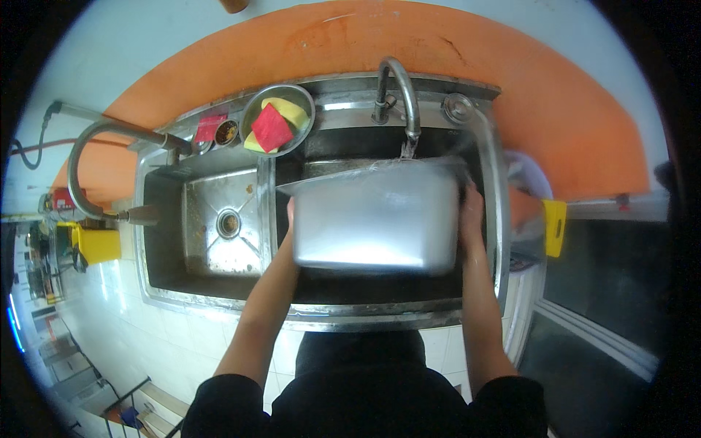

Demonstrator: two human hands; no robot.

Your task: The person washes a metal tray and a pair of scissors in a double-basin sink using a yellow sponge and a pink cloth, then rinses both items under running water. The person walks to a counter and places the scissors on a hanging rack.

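Observation:
Both my hands hold a deep rectangular stainless steel pan [375, 219] over the right sink basin [378, 287]. Its outer bottom or side faces me, and its rim is turned towards the wall. My left hand [291, 213] grips the left end, mostly hidden behind the pan. At the right end, my right hand [471, 211] holds on, its fingertips partly hidden. Water runs from the curved metal faucet [412, 128] onto the pan's far edge. A round metal bowl [310, 117] with a red cloth or pad [271, 128] and yellow sponges [287, 111] stands on the back ledge, left of the faucet.
The left basin [219, 263] has a drain [228, 223]; a hose-like spray faucet [82, 148] arches over its left side. A small cup [226, 133] and a red packet [210, 127] lie on the back ledge. A metal strainer [458, 108] sits at the back right corner.

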